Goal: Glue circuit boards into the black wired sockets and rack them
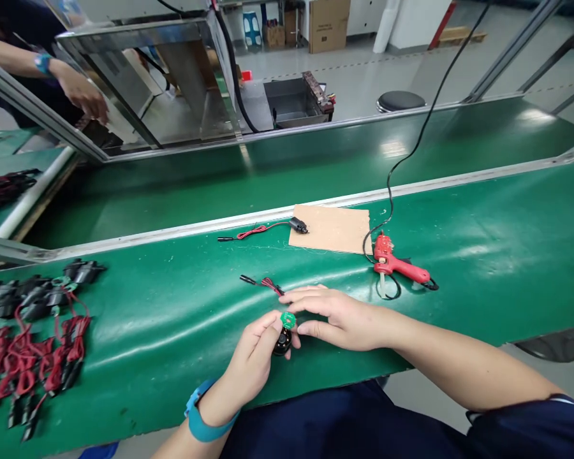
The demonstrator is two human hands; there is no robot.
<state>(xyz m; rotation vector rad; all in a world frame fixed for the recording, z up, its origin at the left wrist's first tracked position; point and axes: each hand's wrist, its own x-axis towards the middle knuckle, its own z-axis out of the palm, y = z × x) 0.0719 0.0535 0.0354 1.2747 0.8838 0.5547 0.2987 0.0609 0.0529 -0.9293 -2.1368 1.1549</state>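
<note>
My left hand [258, 350], with a blue strap at its wrist, is closed around a small black round housing [282, 343]. Its thumb rests by a small green circuit board [287, 320] at the top of that housing. My right hand [337, 317] reaches in from the right, fingers stretched and thumb apart, close beside the board. Whether its fingertips touch anything is hard to make out. Just beyond them, a red-and-black cable [269, 284] with a black plug lies on the green bench; its near end is hidden by my fingers.
A red glue gun [402, 268] with a black cord lies to the right. On a cardboard piece [337, 228] rests a black plug-like unit [298, 225] with a cable. Several similar units with bundled red cables [23, 363] lie left. Across the bench is another person's hand [83, 92].
</note>
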